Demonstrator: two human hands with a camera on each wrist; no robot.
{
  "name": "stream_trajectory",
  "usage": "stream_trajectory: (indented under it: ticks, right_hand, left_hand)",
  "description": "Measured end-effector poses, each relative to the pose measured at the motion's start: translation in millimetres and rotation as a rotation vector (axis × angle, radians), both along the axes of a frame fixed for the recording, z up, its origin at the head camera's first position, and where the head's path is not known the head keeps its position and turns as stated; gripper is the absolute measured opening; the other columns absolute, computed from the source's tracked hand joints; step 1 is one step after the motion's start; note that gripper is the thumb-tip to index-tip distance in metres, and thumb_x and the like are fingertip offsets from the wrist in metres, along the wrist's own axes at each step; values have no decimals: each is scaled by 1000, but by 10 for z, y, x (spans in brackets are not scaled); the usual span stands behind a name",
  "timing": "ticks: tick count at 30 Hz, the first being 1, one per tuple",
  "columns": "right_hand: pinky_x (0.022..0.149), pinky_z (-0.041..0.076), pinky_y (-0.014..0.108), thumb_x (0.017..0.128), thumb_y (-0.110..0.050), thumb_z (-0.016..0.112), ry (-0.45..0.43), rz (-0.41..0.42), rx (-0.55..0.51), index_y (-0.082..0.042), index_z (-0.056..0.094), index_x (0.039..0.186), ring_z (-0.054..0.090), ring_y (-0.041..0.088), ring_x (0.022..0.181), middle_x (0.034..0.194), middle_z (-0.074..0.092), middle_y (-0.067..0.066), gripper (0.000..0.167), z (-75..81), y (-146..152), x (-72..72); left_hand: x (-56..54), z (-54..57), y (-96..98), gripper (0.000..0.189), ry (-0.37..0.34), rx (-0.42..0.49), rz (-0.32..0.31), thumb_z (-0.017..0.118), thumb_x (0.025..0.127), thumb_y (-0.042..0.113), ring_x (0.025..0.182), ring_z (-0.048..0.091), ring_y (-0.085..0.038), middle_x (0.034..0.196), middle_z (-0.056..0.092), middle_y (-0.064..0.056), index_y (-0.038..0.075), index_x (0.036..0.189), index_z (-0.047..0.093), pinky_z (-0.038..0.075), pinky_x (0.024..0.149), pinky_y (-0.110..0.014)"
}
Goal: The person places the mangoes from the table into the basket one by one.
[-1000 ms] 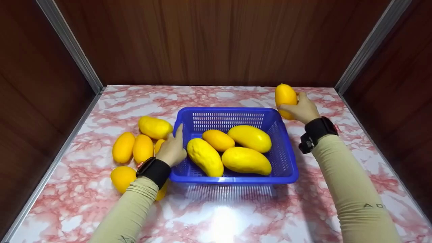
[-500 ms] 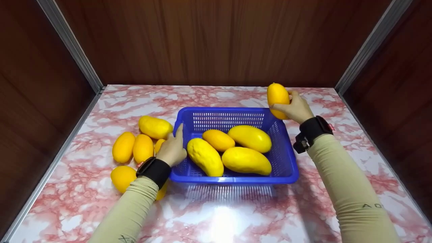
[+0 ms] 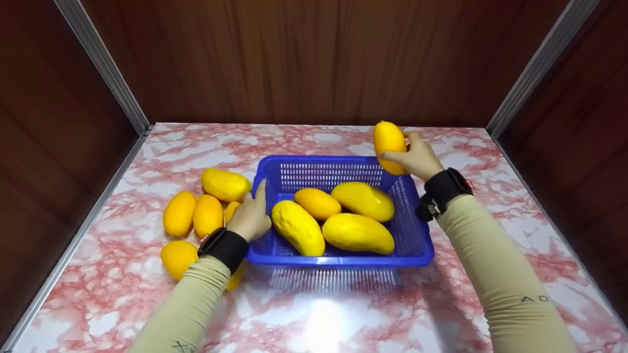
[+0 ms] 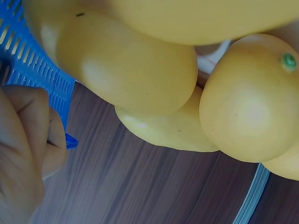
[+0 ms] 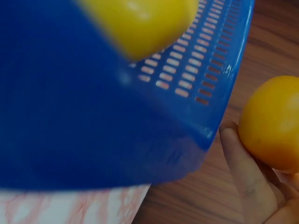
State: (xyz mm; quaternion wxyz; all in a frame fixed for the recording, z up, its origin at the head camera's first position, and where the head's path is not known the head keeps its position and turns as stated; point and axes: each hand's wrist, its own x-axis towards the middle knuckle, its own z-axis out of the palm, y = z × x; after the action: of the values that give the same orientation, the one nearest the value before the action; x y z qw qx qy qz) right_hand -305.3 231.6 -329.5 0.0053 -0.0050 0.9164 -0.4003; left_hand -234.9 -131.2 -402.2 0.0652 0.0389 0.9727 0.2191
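A blue plastic basket [image 3: 338,261] with slotted walls holds several yellow mangoes [image 3: 358,233]. My left hand [image 3: 251,218] grips its left rim; in the left wrist view the fingers [image 4: 35,112] curl over the edge of the basket [image 4: 46,74]. Above the back right corner, my right hand [image 3: 417,158] holds an orange-yellow mango [image 3: 390,142] upright between thumb and fingers. That mango [image 5: 275,123] appears beside the basket's rim in the right wrist view, clear of the wall. Part of the left hand's grip is hidden in the head view.
Left of the basket lie several loose mangoes [image 3: 179,214], some partly behind the left hand and forearm. The marbled pink-and-white table [image 3: 147,314] is enclosed by dark wood panels [image 3: 314,59] with metal corner strips [image 3: 103,68].
My right hand has carried its mango leftward, from outside the basket's right side to over its back right corner. The left hand and basket have stayed put.
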Motion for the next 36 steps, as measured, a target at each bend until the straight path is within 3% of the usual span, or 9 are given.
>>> stream_trajectory:
  ticks: [17, 27, 36]
  right_hand:
    - [100, 48, 46, 82, -44, 75, -77, 121, 11, -5, 33, 147, 57, 34, 115, 131, 56, 24, 87, -106, -322, 2]
    - [103, 46, 46, 78, -46, 78, -87, 214, 140, -6, 38, 148, 57, 33, 116, 133, 59, 20, 90, -229, -525, 24]
    - [105, 44, 47, 78, -52, 75, -129, 248, 233, -10, 32, 153, 55, 33, 120, 140, 54, 19, 96, -300, -692, 39]
  left_hand:
    - [-1, -8, -3, 87, 23, 8, -11, 49, 84, 5, 93, 61, -43, 141, 42, -37, 11, 160, 8, 48, 87, -52]
    - [-4, -13, 1, 89, 23, 3, -16, 50, 84, 4, 84, 60, -39, 138, 43, -37, 10, 160, 6, 49, 81, -49]
    - [4, -14, -2, 88, 26, 5, -7, 50, 83, 4, 89, 61, -42, 136, 45, -36, 11, 160, 8, 49, 83, -51]
